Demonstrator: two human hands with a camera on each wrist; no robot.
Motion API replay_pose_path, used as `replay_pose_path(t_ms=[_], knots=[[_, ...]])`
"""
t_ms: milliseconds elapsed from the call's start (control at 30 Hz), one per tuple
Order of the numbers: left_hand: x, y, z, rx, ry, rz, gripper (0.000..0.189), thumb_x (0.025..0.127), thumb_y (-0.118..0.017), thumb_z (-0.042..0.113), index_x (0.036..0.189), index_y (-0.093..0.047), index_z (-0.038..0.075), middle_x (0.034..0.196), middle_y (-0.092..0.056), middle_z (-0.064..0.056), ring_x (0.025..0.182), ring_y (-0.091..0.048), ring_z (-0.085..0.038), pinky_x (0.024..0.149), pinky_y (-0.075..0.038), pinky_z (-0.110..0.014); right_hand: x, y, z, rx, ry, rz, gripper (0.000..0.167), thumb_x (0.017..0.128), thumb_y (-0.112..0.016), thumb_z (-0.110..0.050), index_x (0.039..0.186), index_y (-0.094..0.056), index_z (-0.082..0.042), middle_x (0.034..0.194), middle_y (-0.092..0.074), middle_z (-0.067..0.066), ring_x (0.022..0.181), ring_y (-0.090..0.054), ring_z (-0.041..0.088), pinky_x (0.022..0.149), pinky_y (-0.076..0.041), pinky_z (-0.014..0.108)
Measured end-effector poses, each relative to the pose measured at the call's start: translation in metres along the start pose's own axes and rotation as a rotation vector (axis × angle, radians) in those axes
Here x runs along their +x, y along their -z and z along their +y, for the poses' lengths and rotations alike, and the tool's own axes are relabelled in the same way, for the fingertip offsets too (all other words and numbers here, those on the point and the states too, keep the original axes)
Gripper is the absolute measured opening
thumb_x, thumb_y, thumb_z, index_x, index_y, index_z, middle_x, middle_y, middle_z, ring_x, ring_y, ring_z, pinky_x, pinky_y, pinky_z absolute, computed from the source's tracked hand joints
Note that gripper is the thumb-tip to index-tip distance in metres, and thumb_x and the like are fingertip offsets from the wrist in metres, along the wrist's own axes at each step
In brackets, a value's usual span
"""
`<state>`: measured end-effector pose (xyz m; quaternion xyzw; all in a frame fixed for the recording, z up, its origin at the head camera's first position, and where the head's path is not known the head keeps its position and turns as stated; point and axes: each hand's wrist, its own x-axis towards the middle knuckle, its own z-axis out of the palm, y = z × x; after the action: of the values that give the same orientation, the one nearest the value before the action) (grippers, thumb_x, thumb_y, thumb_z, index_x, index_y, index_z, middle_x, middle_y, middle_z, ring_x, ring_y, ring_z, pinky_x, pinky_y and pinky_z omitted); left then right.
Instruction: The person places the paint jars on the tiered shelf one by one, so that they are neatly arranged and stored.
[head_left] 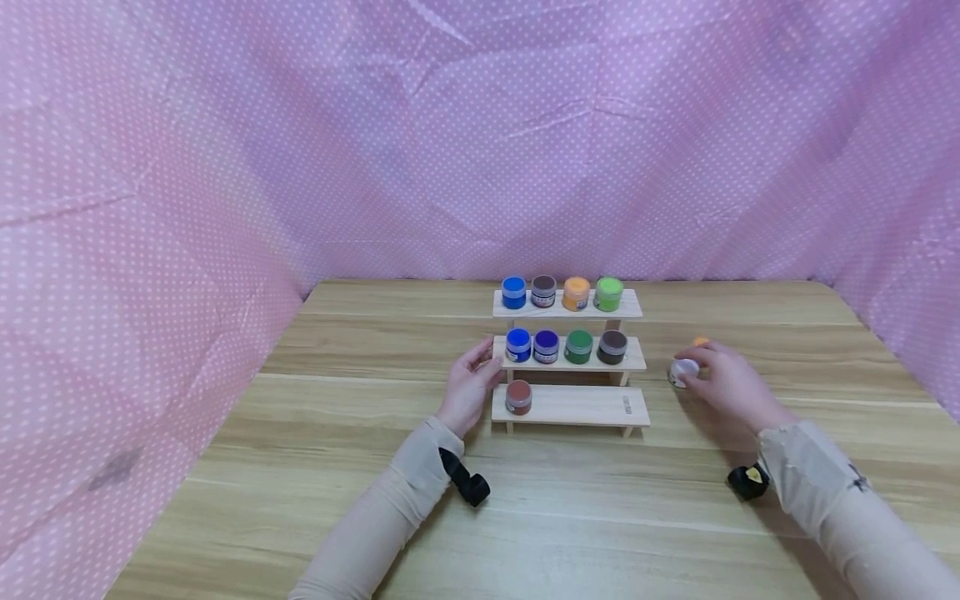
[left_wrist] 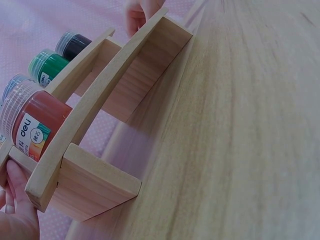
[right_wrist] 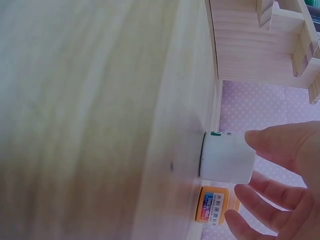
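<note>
A three-tier wooden stand (head_left: pixel 570 406) holds several paint jars. My left hand (head_left: pixel 470 387) grips the left end of its middle tier; in the left wrist view the thumb (left_wrist: pixel 19 182) lies by the wood. One reddish-brown jar (head_left: pixel 518 397) sits at the left of the bottom tier. Right of the stand, my right hand (head_left: pixel 731 387) pinches a white paint jar (right_wrist: pixel 227 157) between thumb and fingers, with the jar at the tabletop. An orange jar (right_wrist: pixel 212 205) stands close beside the white one, mostly hidden by the right hand in the head view.
Blue, purple, green and dark brown jars (head_left: pixel 612 347) line the middle tier. On the top tier are blue, brown, orange and light green jars (head_left: pixel 608 294). Pink dotted cloth (head_left: pixel 480 167) hangs behind the wooden table (head_left: pixel 337 467).
</note>
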<state>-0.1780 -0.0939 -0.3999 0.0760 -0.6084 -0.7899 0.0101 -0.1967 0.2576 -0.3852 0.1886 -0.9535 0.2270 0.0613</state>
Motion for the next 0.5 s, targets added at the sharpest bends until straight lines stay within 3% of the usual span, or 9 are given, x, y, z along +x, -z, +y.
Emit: replay_pose_path(t_ms=[500], knots=[[0.0003, 0.0001, -0.0012, -0.004, -0.005, 0.008, 0.046, 0.092, -0.054, -0.003, 0.137, -0.045, -0.002, 0.106, -0.051, -0.005, 0.09, -0.053, -0.008, 0.08, -0.052, -0.017, 0.0033, -0.002, 0.002, 0.003, 0.023, 0.018, 0.03, 0.08, -0.069, -0.004, 0.108, -0.064, 0.005, 0.102, -0.059, 0.028, 0.086, -0.059, 0.04, 0.075, -0.05, 0.056]])
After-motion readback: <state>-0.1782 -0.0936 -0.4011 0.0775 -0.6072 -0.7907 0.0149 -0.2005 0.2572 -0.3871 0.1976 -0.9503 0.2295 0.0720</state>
